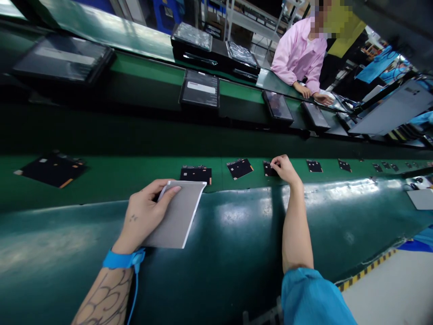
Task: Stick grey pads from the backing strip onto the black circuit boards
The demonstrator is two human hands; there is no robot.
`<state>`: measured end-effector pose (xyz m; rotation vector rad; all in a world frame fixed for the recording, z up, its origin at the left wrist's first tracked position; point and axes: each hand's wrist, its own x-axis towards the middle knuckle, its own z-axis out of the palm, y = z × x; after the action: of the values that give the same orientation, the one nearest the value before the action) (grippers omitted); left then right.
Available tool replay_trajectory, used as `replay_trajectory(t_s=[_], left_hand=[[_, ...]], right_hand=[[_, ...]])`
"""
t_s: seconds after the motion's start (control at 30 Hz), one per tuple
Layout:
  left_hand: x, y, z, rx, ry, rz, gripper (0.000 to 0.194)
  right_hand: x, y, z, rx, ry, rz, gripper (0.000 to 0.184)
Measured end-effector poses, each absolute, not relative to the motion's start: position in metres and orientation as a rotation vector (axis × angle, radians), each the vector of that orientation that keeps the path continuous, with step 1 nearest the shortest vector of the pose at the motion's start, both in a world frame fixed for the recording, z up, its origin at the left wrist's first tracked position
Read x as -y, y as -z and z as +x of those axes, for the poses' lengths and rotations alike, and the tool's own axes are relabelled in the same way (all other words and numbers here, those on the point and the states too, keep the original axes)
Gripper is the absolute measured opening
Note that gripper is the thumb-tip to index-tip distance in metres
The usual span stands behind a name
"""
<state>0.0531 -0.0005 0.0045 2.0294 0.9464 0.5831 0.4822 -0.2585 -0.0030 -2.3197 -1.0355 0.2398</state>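
My left hand (145, 214) grips a flat grey rectangular sheet (177, 216) by its left edge, thumb on top, holding it over the near green bench. A blue wrist strap with a cord circles that wrist (123, 260). My right hand (284, 168) reaches out to the near conveyor strip, where its curled fingers pinch the edge of a small black board (269, 169). More small black boards lie in a row along that strip, among them one (195, 174) just beyond the grey sheet and another (240, 168) to its right.
A larger black board (54, 169) lies at far left. On the far belt sit dark tablets and trays (200, 89). A person in a pink coat (299, 54) works across the line. A grey panel (421, 198) rests at right.
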Motion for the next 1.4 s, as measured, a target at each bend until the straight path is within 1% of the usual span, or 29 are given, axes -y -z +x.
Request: replay_trajectory(t_s=[0.17,0.23,0.3,0.37,0.43,0.53,0.7,0.93,1.13,1.27,1.4], left_hand=[[0.002,-0.004,0.054,-0.947,-0.592,2.020,0.037],[0.004,-0.005,0.056,-0.938,-0.608,2.002,0.036],[0.006,-0.006,0.058,-0.913,-0.613,1.986,0.034],[0.007,-0.008,0.059,-0.889,-0.631,1.961,0.033],[0.008,-0.009,0.061,-0.870,-0.647,1.936,0.032],[0.008,-0.009,0.062,-0.842,-0.656,1.911,0.031],[0.008,-0.010,0.063,-0.775,-0.674,1.903,0.028],[0.008,-0.010,0.064,-0.754,-0.701,1.940,0.025],[0.007,-0.006,0.064,-0.751,-0.709,1.940,0.023],[0.008,-0.008,0.064,-0.753,-0.714,1.928,0.023],[0.008,-0.009,0.064,-0.748,-0.709,1.929,0.024]], right_hand=[[0.240,-0.011,0.465,0.865,0.103,-2.227,0.015],[0.218,-0.016,0.440,0.895,0.078,-2.099,0.017],[0.191,-0.019,0.403,0.984,-0.115,-1.931,0.022],[0.164,-0.022,0.358,1.111,-0.414,-1.755,0.027],[0.145,-0.024,0.318,1.252,-0.658,-1.632,0.026],[0.133,-0.026,0.283,1.334,-0.774,-1.556,0.023],[0.136,-0.028,0.284,1.301,-0.751,-1.588,0.020],[0.137,-0.032,0.283,1.352,-0.751,-1.624,0.024],[0.138,-0.028,0.284,1.414,-0.747,-1.637,0.023],[0.139,-0.028,0.286,1.405,-0.752,-1.628,0.019],[0.139,-0.029,0.286,1.454,-0.734,-1.625,0.021]])
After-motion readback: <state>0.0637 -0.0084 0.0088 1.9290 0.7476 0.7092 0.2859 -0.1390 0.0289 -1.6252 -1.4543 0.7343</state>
